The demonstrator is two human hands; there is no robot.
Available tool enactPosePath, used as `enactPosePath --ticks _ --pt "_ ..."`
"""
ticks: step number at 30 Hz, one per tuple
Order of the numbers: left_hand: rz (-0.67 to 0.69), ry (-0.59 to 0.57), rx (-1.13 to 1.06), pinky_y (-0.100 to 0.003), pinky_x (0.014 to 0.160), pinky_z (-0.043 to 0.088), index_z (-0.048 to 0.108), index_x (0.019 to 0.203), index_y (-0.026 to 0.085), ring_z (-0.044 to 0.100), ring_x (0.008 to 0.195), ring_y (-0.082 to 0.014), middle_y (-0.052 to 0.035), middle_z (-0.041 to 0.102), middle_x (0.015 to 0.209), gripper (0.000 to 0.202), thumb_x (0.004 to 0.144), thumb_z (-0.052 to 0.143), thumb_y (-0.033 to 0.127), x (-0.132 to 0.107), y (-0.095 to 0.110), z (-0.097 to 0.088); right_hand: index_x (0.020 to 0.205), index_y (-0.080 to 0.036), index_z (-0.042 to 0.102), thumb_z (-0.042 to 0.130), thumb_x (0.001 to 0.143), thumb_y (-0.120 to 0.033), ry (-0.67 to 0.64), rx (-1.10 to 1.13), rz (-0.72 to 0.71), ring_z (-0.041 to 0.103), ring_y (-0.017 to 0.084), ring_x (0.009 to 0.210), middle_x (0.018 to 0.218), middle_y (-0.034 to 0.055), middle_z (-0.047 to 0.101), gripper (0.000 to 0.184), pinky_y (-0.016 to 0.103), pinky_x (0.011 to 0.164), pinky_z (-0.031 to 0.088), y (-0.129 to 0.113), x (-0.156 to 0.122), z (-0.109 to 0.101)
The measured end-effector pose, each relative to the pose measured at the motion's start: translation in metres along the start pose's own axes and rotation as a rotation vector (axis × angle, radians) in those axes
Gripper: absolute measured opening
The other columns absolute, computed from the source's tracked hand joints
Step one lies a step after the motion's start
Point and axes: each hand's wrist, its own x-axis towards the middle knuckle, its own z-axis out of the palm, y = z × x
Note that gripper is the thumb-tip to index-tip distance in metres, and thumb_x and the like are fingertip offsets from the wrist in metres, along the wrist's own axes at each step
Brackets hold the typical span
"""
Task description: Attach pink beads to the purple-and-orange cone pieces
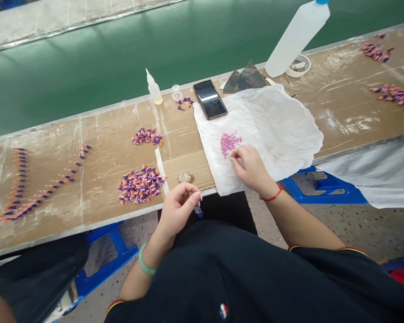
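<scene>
My left hand is closed above the table's front edge, thumb and forefinger pinching a small pink piece that is mostly hidden. Just beyond it lies a small clear round container with something brownish beside it. My right hand rests over a white cloth, fingertips pinched together at the edge of a heap of tiny pink beads. Whether those fingers hold a bead is too small to tell. Left of my left hand are a large pile of purple, orange and pink pieces and a smaller pile.
A phone lies on the cloth's far corner. Behind stand a dropper bottle, a large white bottle and a tape roll. Rows of purple-orange pieces lie far left. A person's dark-clothed leg shows at lower left.
</scene>
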Motion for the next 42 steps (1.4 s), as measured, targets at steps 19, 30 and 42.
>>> enactPosePath --ticks 19,30,42 --pt "-0.073 0.056 -0.018 -0.022 0.061 0.046 0.062 0.076 0.016 0.054 0.059 -0.0104 0.0004 0.060 0.066 0.029 0.087 0.069 0.041 -0.012 -0.005 -0.001 0.077 -0.018 0.057 0.053 0.082 -0.011 -0.148 -0.100 -0.046 0.052 0.033 0.091 0.087 0.0174 0.063 0.009 0.044 0.074 0.037 0.004 0.021 0.011" --pt "-0.047 -0.069 -0.465 -0.020 0.051 0.036 0.068 0.127 0.017 0.053 0.056 -0.0089 0.0008 0.062 0.068 0.057 0.080 0.079 0.049 0.007 -0.004 0.027 0.088 -0.023 0.051 0.053 0.099 -0.026 0.080 0.699 -0.147 0.053 0.019 0.080 0.084 0.0027 0.054 0.012 0.036 0.073 0.044 -0.070 -0.003 -0.023" --pt "-0.141 -0.079 -0.693 -0.019 0.049 0.032 0.079 0.104 0.021 0.043 0.048 -0.0051 0.0047 0.053 0.056 0.038 0.073 0.087 0.040 0.002 -0.002 0.031 0.092 -0.025 0.050 0.061 0.088 -0.007 0.246 0.566 -0.475 0.051 0.018 0.078 0.083 0.0004 0.051 0.021 0.037 0.072 0.044 -0.081 -0.001 -0.023"
